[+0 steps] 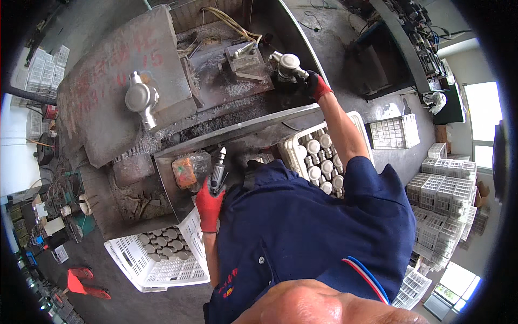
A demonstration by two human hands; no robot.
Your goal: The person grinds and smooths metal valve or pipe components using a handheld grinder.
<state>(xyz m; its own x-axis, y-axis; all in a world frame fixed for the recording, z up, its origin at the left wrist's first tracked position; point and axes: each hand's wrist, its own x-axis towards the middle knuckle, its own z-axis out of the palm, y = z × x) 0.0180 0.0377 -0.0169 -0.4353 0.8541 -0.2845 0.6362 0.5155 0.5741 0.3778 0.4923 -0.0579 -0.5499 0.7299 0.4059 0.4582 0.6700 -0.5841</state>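
A metal workbench [237, 127] serves as the landmark here. On its sloped left plate rests a shiny metal valve casting [141, 98], lying free and well apart from both hands. Below the bench's near-left corner stands a white plastic crate [162, 267] with round grey metal parts in its bottom.

At the bench's near edge, just right of an orange packet in clear wrap [187, 171], the left hand [209, 204], in a red glove, is clenched around the grip of a pneumatic hand tool [218, 170], whose tip points up toward the bench.

Right of that, against the bench's near-right edge, a second white crate [294, 148] holds rows of pale round castings, partly hidden by the person's dark blue shirt.

On the bench's far-right part, the right hand [317, 85], red-gloved with dark fingers, grasps a shiny metal fitting [287, 65] that sits on a dark fixture, beside a grey clamp block [245, 62]. Stacks of white crates [440, 200] stand well to the right of the bench.
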